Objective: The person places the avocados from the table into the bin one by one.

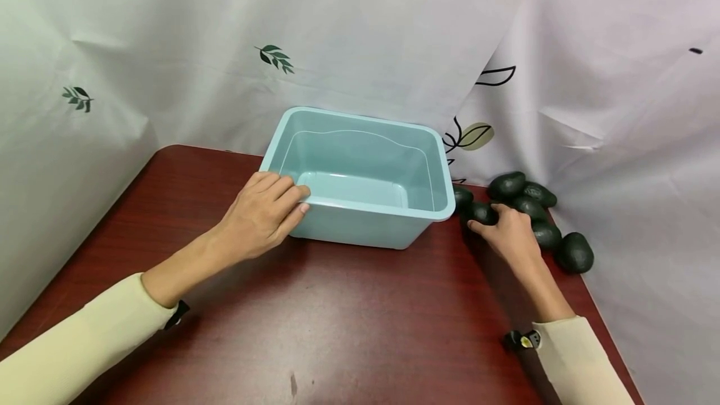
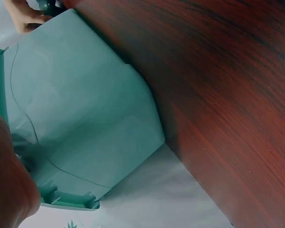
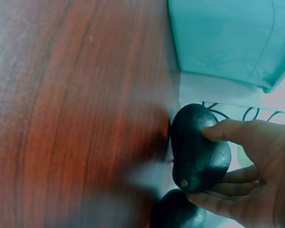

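A light blue plastic bin (image 1: 349, 227) stands on the table with its bare inside floor showing. My left hand (image 1: 261, 214) grips the bin's near left rim, fingers over the edge and thumb along the outer wall. To the right of the bin, my right hand (image 1: 513, 236) holds a dark green avocado (image 3: 199, 147) between thumb and fingers. Another avocado (image 3: 178, 211) lies close beside it in the right wrist view. Several more avocados (image 1: 506, 185) lie in a group around that hand, and one (image 1: 575, 253) sits at the near right end.
The dark red wooden table (image 1: 360, 317) spreads in front of the bin. A white cloth (image 1: 360, 36) with leaf prints hangs behind, and it also rises along the right table edge next to the avocados.
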`<state>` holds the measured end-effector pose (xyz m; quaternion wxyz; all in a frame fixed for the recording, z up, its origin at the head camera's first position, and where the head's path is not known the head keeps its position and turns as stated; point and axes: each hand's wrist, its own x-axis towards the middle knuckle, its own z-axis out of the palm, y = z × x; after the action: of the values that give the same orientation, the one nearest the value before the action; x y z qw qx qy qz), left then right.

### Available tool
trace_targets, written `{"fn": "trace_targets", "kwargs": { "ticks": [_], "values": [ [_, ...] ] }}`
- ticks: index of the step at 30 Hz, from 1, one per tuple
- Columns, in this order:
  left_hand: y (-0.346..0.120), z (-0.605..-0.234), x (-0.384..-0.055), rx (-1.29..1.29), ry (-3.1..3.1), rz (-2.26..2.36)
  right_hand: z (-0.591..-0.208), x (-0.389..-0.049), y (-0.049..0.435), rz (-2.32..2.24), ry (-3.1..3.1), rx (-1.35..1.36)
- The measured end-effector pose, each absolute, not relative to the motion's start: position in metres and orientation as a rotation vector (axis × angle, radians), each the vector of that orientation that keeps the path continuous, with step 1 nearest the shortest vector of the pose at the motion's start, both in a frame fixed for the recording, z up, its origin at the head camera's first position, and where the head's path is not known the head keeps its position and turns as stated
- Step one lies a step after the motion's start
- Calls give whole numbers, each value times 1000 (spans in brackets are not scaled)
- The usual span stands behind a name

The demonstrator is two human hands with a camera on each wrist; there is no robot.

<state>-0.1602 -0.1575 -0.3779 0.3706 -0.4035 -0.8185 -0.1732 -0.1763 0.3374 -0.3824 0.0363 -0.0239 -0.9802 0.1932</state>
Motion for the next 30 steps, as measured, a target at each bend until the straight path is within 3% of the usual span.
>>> {"fn": "trace_targets", "kwargs": {
  "ticks": [30],
  "values": [
    [-158, -379, -161, -1024, -2116, -444, -370, -175, 339, 616, -2982, -79]
  ]
}}
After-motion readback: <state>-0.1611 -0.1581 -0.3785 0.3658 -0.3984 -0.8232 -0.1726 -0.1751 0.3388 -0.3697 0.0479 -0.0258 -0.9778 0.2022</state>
